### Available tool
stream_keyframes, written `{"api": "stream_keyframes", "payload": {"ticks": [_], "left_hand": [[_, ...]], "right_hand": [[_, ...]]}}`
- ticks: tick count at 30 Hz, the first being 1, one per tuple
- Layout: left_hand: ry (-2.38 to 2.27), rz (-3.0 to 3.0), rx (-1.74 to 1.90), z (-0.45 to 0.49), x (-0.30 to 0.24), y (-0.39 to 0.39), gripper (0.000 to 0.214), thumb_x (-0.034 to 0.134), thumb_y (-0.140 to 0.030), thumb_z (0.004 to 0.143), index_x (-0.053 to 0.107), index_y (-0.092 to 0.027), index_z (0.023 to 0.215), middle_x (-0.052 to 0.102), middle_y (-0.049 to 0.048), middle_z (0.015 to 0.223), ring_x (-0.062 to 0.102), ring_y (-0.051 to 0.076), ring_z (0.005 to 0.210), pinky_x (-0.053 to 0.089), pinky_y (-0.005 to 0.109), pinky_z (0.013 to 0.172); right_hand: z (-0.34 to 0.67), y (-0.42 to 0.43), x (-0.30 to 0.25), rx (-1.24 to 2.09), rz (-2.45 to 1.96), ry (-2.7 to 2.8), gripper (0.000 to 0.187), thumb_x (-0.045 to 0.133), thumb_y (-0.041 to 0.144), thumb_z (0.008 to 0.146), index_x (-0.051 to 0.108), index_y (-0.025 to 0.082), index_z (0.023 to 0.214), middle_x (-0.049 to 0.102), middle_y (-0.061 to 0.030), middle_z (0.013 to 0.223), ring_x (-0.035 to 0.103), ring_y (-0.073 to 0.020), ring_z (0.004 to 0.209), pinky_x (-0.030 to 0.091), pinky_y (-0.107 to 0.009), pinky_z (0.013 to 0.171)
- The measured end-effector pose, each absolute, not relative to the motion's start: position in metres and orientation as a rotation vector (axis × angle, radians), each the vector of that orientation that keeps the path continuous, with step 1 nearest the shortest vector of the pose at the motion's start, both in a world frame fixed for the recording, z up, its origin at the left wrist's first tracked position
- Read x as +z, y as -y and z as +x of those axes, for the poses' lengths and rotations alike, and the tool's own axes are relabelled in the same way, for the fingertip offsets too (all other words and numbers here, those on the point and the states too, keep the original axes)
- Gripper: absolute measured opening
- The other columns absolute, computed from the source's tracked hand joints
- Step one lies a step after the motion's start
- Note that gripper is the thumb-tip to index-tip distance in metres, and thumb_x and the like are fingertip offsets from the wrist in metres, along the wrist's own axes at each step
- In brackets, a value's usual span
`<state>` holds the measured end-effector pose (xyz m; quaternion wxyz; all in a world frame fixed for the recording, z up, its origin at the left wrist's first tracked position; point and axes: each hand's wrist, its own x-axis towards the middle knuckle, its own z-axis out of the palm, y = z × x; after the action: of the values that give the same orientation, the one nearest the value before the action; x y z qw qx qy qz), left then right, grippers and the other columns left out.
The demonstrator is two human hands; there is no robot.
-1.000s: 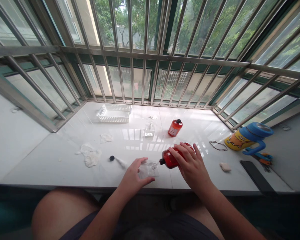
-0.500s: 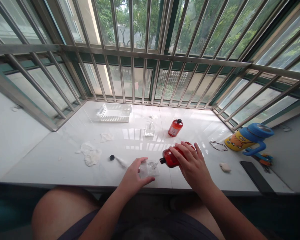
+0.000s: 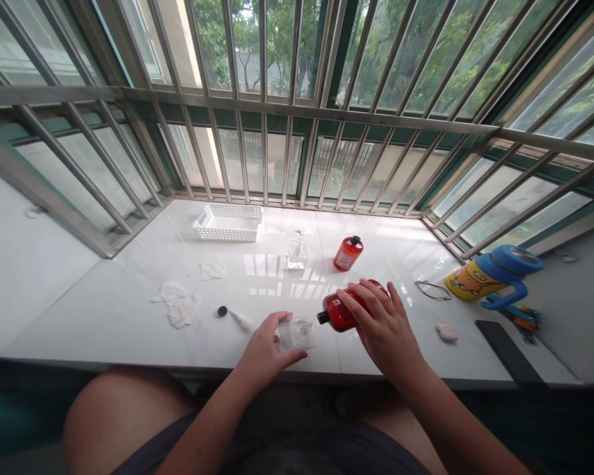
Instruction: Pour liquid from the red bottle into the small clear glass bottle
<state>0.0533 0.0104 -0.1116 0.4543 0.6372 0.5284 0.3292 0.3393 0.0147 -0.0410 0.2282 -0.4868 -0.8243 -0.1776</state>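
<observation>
My right hand (image 3: 383, 326) is wrapped round a red bottle (image 3: 337, 315) tipped on its side, its dark open neck pointing left at a small clear glass bottle (image 3: 299, 333). My left hand (image 3: 264, 349) grips that clear bottle from the left, thumb and fingers around it, near the front edge of the white sill (image 3: 129, 310). A small black cap (image 3: 222, 311) and a white dropper piece (image 3: 241, 320) lie just left of my left hand.
Farther back stand a second red bottle (image 3: 347, 253) with a black cap, a clear glass bottle (image 3: 296, 255) and a white basket (image 3: 226, 223). Crumpled tissues (image 3: 181, 305) lie at the left. A yellow-and-blue cup (image 3: 492, 274), glasses (image 3: 432, 289), an eraser (image 3: 446, 332) and a phone (image 3: 509, 353) sit at the right.
Both hands hold the same pose; the view has only shifted slightly. The red bottle stays tipped toward the clear bottle.
</observation>
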Motion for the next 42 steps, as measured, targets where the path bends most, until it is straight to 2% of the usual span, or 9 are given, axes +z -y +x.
{"api": "stream_keyframes", "payload": {"ticks": [21,42], "left_hand": [[-1.300,1.555,0.815,0.0532,-0.1140,-0.0103,0.075,0.094,-0.046,0.073,0.061,-0.028,0.138,0.066,0.0102,0.142,0.064,0.034,0.131,0.062,0.048,0.101],[-1.303,1.549,0.819,0.0542,-0.1131,-0.0104,0.073,0.095,-0.042,0.072,0.061,-0.028,0.135,0.067,0.0101,0.140,0.065,0.034,0.128,0.062,0.047,0.099]], "right_hand": [[0.3377,-0.0154,-0.0357,-0.536,-1.319,2.270,0.053,0.057,0.008,0.099,0.061,0.028,0.148,0.067,-0.0085,0.147,0.053,-0.0303,0.146,0.020,-0.059,0.133],[0.3380,-0.0154,-0.0321,-0.571,-1.301,2.289,0.052,0.056,0.009,0.101,0.060,0.028,0.148,0.066,-0.0085,0.148,0.052,-0.0304,0.147,0.021,-0.060,0.133]]}}
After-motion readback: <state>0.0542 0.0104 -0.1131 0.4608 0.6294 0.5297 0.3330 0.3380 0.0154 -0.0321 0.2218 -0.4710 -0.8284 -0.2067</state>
